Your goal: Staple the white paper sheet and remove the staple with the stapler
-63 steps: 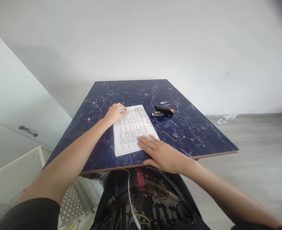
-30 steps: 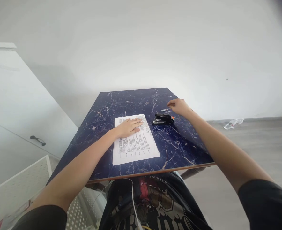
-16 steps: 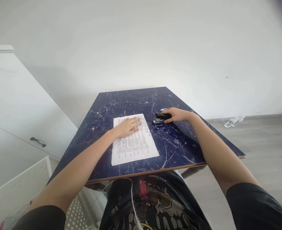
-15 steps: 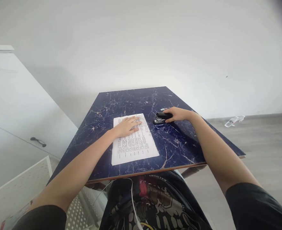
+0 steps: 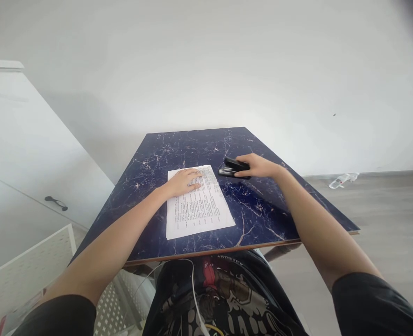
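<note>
Printed paper sheets (image 5: pixel 199 210) lie on the dark blue marbled table. My left hand (image 5: pixel 184 182) rests flat on their upper left part, fingers stretched to the right. A black stapler (image 5: pixel 231 167) is in my right hand (image 5: pixel 257 165), gripped at its rear end between thumb and fingers. The stapler's jaws are apart and its front points left, just beyond the sheets' upper right corner. Some blur covers the stapler. Whether it touches the table I cannot tell.
The table (image 5: pixel 188 144) has its far edge near the white wall. At the left stands a white cabinet with a dark handle (image 5: pixel 55 203), above a white perforated basket (image 5: pixel 111 308). A clear plastic item (image 5: pixel 343 180) lies on the floor at right. A white cable (image 5: pixel 194 289) hangs over my lap.
My right hand has moved the stapler a little left and away from me, closer to the sheets. My left hand stays on the paper, which has shifted slightly in view.
</note>
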`<action>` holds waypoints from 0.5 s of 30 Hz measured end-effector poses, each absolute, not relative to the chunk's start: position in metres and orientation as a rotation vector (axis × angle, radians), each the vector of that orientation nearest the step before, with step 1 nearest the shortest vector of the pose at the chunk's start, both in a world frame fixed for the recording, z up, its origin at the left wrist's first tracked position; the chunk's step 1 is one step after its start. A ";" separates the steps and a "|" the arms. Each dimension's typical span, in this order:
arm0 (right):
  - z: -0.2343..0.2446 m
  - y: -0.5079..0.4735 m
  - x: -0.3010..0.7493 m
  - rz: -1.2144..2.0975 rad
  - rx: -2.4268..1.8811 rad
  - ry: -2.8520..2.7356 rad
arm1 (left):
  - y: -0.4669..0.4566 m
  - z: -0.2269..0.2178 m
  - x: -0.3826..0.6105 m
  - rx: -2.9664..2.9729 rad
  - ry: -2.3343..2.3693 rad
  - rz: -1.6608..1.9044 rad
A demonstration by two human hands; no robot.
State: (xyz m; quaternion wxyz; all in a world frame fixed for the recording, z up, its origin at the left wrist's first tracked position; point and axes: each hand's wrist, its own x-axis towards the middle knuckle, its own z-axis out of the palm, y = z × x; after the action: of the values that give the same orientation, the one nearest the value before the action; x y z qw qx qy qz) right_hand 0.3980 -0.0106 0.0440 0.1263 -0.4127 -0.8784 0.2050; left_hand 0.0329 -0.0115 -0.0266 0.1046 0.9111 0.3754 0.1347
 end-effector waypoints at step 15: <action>0.019 -0.051 0.276 0.853 -0.727 -2.782 | 0.011 -0.035 0.008 2.316 1.482 1.199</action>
State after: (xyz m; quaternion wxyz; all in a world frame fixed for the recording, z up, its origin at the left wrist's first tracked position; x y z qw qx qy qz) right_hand 0.2758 -0.0508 0.0187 0.0708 -0.2418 -0.9252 0.2838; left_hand 0.0082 0.0107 -0.0351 0.0710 0.7701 0.4928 0.3989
